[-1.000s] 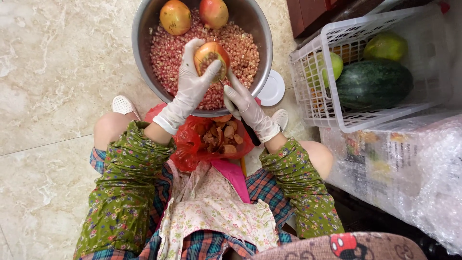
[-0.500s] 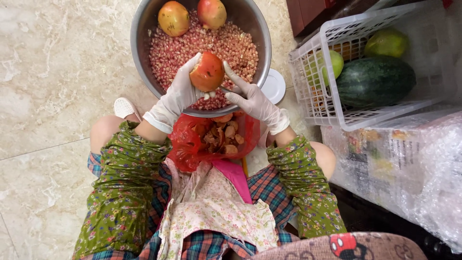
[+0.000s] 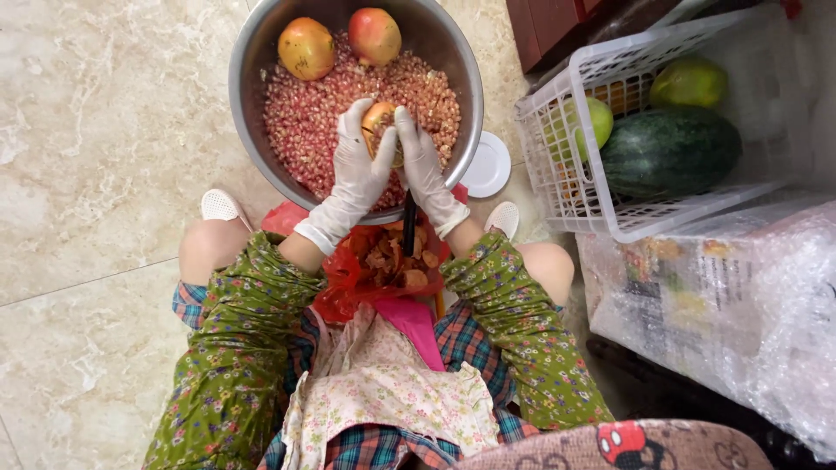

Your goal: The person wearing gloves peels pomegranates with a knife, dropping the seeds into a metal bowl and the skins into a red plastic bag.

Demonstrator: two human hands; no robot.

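Observation:
Both my hands wear white gloves and close on one pomegranate (image 3: pixel 380 117) held over a steel bowl (image 3: pixel 248 130). My left hand (image 3: pixel 359 165) grips its left side, my right hand (image 3: pixel 423 165) its right. A dark knife handle (image 3: pixel 408 224) hangs below my right hand, and I cannot tell whether that hand holds it. The bowl is heaped with loose red seeds (image 3: pixel 300 122). Two whole pomegranates (image 3: pixel 306 48) (image 3: pixel 374 35) rest on the seeds at the bowl's far side.
A red plastic bag (image 3: pixel 383 261) with peel scraps sits between my knees. A white lid (image 3: pixel 487 164) lies right of the bowl. A white basket (image 3: pixel 566 200) on the right holds a watermelon (image 3: pixel 669 151) and green fruits. Bubble-wrapped packages (image 3: pixel 723 305) lie nearer.
My right hand has come up from beside the fruit to join the left on it. The pomegranate has turned, now mostly covered by both gloves.

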